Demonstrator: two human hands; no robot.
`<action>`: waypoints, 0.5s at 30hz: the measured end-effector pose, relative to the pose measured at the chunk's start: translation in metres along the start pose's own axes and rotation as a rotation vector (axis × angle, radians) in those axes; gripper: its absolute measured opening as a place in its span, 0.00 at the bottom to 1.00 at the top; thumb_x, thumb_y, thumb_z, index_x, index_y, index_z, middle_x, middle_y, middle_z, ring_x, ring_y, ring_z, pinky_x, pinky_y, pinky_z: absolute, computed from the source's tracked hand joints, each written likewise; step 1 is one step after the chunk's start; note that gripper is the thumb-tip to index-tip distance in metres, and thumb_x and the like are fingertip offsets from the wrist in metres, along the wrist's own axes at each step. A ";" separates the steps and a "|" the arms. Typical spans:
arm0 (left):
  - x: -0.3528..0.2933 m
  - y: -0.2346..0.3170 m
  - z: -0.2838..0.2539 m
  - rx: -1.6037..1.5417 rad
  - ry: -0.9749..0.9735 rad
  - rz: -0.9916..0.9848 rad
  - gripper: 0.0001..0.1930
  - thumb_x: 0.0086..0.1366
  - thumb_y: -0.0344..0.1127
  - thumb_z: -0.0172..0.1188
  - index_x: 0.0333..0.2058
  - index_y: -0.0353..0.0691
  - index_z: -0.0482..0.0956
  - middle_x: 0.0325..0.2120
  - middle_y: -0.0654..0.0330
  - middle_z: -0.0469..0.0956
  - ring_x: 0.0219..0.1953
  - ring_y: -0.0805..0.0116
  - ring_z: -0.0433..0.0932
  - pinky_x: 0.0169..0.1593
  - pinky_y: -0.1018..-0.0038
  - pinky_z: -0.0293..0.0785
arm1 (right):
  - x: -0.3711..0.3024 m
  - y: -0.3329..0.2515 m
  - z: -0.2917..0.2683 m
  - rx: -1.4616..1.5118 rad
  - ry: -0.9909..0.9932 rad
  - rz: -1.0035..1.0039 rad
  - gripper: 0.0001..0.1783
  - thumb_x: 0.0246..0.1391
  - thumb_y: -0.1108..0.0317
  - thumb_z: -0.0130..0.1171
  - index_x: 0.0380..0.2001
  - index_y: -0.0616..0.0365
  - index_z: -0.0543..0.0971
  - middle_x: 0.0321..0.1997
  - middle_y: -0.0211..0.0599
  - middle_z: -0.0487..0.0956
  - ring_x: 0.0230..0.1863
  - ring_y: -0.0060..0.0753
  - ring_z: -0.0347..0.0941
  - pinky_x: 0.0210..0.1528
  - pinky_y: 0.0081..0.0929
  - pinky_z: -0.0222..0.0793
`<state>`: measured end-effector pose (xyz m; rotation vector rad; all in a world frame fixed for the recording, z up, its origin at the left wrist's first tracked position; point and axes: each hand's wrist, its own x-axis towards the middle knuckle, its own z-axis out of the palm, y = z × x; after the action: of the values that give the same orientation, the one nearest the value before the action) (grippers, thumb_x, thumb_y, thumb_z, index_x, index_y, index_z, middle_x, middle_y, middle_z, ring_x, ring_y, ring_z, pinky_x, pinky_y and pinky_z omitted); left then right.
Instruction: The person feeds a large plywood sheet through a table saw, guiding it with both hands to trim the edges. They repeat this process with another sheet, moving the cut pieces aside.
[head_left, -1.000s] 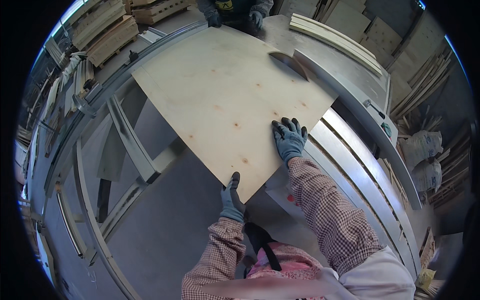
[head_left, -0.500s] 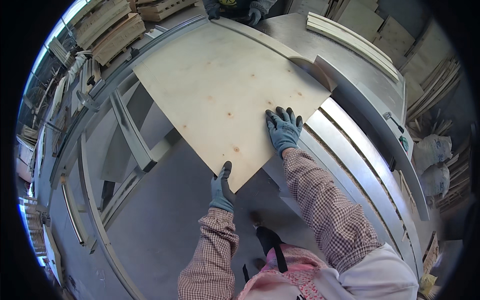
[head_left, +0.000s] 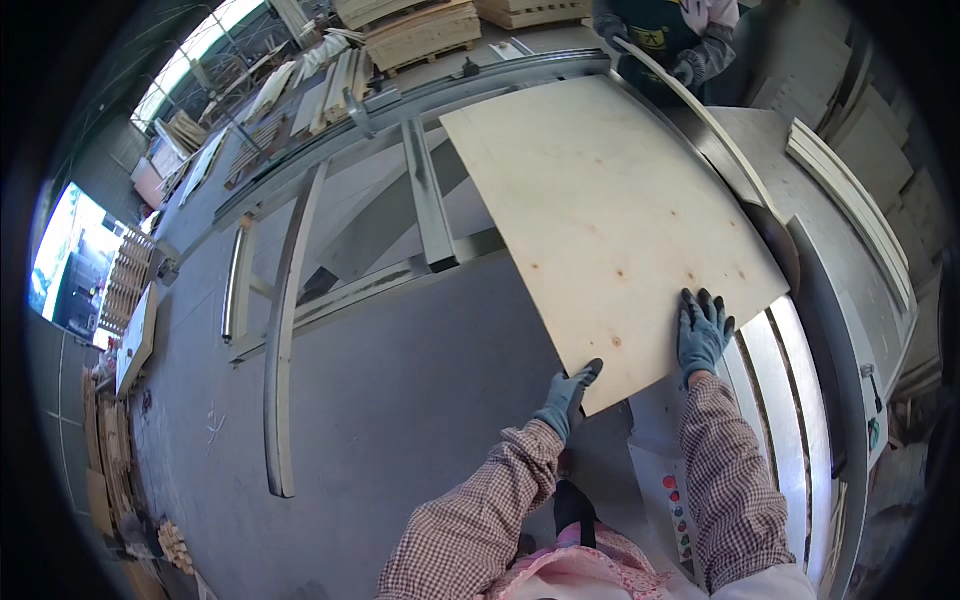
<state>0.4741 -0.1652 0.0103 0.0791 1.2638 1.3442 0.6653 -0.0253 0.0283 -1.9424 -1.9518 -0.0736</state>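
Observation:
A large pale plywood sheet (head_left: 620, 210) with several small knots lies across a metal machine table. My left hand (head_left: 567, 400), in a blue-grey glove with dark fingertips, grips its near corner with the thumb on top; the fingers beneath are hidden. My right hand (head_left: 704, 335), gloved alike, rests flat on the sheet near its right edge, fingers spread. Along the sheet's far right side runs a narrow wooden strip (head_left: 705, 120). A co-worker's gloved hands (head_left: 683, 72) are at the strip's far end.
A metal side frame (head_left: 430, 200) with crossbars extends on the left. Slotted silver table surfaces (head_left: 790, 370) lie right of my arm, beside a long grey rail (head_left: 850, 330). Several pale strips (head_left: 850, 205) rest on the far right table. Stacked boards (head_left: 420, 35) stand behind.
My view has swung left, so everything sits farther right in the picture. The strip's far end has come up and away from the sheet at the co-worker's hands. My hands keep their places on the sheet.

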 end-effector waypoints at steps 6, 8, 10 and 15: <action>-0.005 -0.025 -0.025 -0.078 -0.085 -0.082 0.24 0.55 0.38 0.68 0.46 0.32 0.70 0.36 0.54 0.78 0.32 0.63 0.80 0.33 0.68 0.80 | -0.020 0.002 0.006 -0.052 -0.063 -0.056 0.22 0.58 0.52 0.47 0.56 0.29 0.71 0.65 0.25 0.63 0.70 0.35 0.49 0.70 0.44 0.31; 0.014 -0.028 -0.018 -0.116 -0.077 -0.063 0.25 0.54 0.39 0.69 0.45 0.32 0.70 0.35 0.53 0.78 0.33 0.62 0.80 0.32 0.65 0.81 | -0.005 -0.001 0.008 -0.012 -0.048 -0.078 0.23 0.57 0.54 0.48 0.57 0.30 0.70 0.65 0.25 0.63 0.70 0.34 0.48 0.69 0.44 0.32; 0.010 -0.040 -0.020 -0.140 -0.126 -0.081 0.28 0.51 0.41 0.71 0.45 0.32 0.69 0.35 0.51 0.77 0.32 0.60 0.80 0.31 0.61 0.81 | -0.012 0.007 0.011 -0.014 -0.068 -0.077 0.23 0.56 0.55 0.49 0.57 0.31 0.70 0.66 0.24 0.63 0.70 0.34 0.48 0.69 0.44 0.32; 0.023 -0.056 -0.027 -0.063 -0.192 -0.121 0.22 0.57 0.40 0.66 0.47 0.37 0.74 0.38 0.58 0.79 0.36 0.68 0.79 0.36 0.68 0.79 | -0.009 0.006 0.015 -0.024 -0.102 -0.084 0.23 0.57 0.56 0.48 0.57 0.31 0.70 0.66 0.24 0.62 0.70 0.33 0.47 0.70 0.44 0.31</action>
<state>0.4860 -0.1827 -0.0526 0.0845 1.0477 1.2402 0.6674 -0.0290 0.0099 -1.9138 -2.1071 -0.0217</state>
